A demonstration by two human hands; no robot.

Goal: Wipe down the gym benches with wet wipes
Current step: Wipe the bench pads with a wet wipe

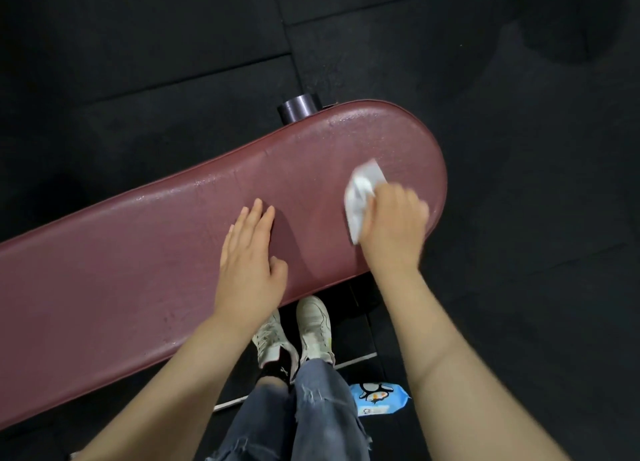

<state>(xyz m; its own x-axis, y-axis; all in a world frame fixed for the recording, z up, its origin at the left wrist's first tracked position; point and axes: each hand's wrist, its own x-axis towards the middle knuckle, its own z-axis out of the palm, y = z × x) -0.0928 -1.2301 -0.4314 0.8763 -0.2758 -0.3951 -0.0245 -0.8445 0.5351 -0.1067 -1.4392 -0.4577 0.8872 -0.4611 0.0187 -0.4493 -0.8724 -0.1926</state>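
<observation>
My forearms frame the bottom of the picture, both hands on the bench.

My left hand (251, 252) lies flat and open at mid-frame; my right hand (394, 225) grips the wipe (362, 192) and presses it near the bench (121, 270)'s rounded end at right. The pad's long axis runs lower left to upper right, so most unwiped room lies leftward, I judge.

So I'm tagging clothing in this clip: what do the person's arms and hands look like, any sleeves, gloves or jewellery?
Both forearms are bare right up to the bottom edge of the picture, with no sleeve in view. The left hand and the right hand wear no gloves, and no ring, watch or bracelet shows on the fingers or wrists. The right hand is blurred, so small details there cannot be told.
</observation>
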